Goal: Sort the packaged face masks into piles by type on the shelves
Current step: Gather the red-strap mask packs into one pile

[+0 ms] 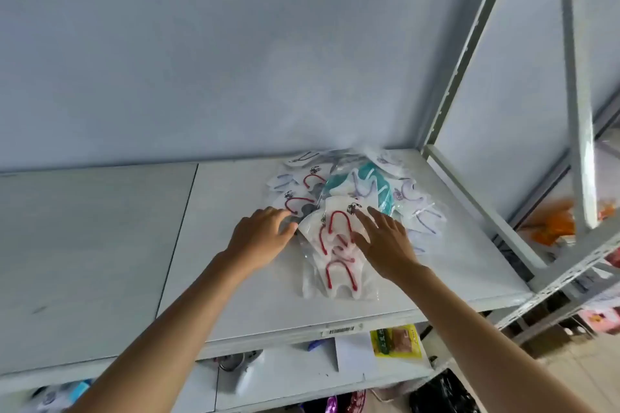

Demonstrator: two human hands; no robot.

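Observation:
A heap of packaged face masks lies on the white shelf (pixel 235 278) toward its right end. Nearest me are white masks with red ear loops (pixel 335 245), stacked in clear bags. Behind them sit a teal mask (pixel 369 178) and white masks with purple loops (pixel 412 198). My left hand (pixel 260 235) rests at the left edge of the red-loop stack, fingers curled against a packet's edge. My right hand (pixel 385 241) lies flat on the stack's right side with fingers spread. Neither hand visibly lifts a packet.
The shelf's left half is bare white board. A grey metal upright (pixel 469 54) and a diagonal brace (pixel 577 111) frame the right side. The lower shelf holds a yellow packet (pixel 397 342) and other goods. Orange items (pixel 553 225) sit on the neighbouring rack.

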